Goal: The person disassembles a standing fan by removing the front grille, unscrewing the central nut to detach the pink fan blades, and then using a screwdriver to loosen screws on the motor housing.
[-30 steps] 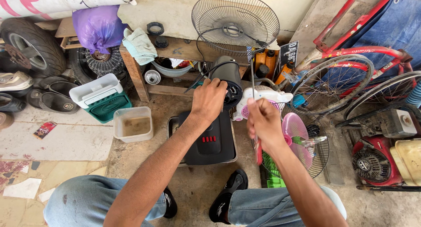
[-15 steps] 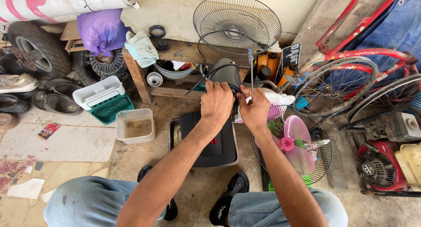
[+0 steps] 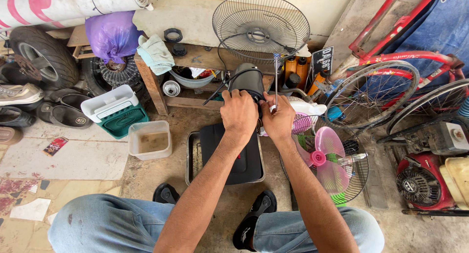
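Both hands closed on a fan motor above the far edge of a metal tray.

Left hand (image 3: 238, 112) wrapped over the near end of the grey fan motor (image 3: 246, 79), fingers curled tight around it. Right hand (image 3: 279, 120) pinched shut beside it, touching the motor's near end and seemingly gripping a thin metal rod (image 3: 276, 82) standing upright. Fingertips and contact point hidden behind the knuckles. Motor rounded, dark cable looping off it. Below: black fan base (image 3: 239, 158) lying in the tray (image 3: 191, 158). Pink blade (image 3: 325, 158) resting in a wire guard (image 3: 356, 179) just beside the tray's right edge.
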